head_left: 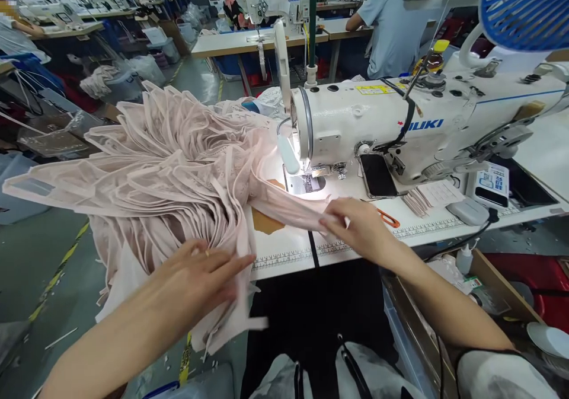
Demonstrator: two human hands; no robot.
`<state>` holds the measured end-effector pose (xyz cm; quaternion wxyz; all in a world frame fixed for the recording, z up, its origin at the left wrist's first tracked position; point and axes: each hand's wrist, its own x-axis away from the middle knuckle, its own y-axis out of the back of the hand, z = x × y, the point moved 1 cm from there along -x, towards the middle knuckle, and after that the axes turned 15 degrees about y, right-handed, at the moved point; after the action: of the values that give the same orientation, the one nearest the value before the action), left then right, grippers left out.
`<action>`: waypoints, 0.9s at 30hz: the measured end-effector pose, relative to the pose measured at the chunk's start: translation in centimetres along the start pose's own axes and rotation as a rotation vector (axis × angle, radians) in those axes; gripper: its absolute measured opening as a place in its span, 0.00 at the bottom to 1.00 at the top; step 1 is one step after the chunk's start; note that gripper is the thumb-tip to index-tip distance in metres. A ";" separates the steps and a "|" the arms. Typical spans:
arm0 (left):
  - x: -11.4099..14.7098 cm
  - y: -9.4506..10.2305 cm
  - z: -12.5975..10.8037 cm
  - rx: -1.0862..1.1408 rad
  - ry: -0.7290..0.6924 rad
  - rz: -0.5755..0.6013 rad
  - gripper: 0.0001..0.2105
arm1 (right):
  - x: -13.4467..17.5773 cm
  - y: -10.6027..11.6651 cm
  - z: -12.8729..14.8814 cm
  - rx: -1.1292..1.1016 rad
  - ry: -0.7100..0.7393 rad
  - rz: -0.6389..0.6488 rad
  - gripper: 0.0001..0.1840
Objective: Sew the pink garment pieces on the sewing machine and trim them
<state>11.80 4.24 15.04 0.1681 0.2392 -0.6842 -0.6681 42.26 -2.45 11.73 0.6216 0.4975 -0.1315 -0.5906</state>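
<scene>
A large stack of pale pink garment pieces [178, 168] with narrow bound edges hangs over the left side of the sewing table. Over the front of this stack lies my left hand [204, 277], slightly blurred, fingers stretched out and apart across the fabric. Between the thumb and fingers of my right hand [355, 227] is the end of a pink fabric strip [288, 206], drawn out from the stack in front of the needle area. The lit presser foot [307, 181] of the white sewing machine [355, 117] stands just behind the strip.
A phone [377, 175] leans by the machine's base. An orange cutter [388, 217], fabric scraps [416, 201] and a grey case [468, 212] lie to the right. A printed ruler [284, 261] follows the table's front edge. Behind, a person in blue [391, 25] sits at another table.
</scene>
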 end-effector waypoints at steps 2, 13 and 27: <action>-3.1 0.3 -1.1 -0.054 -0.030 -0.103 0.11 | 1.0 -1.4 1.6 -0.054 0.175 0.086 0.11; -10.7 -4.2 -4.4 -0.016 -0.158 0.514 0.08 | 3.1 -3.8 -2.7 0.426 0.289 0.338 0.13; -14.7 -9.2 -4.6 -0.494 -0.045 -0.005 0.27 | 3.1 -3.6 -6.5 0.453 0.273 0.274 0.08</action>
<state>27.52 8.57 7.44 0.2042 0.1777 -0.5032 -0.8207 45.77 -1.43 4.57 0.5806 0.6761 -0.2409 -0.3844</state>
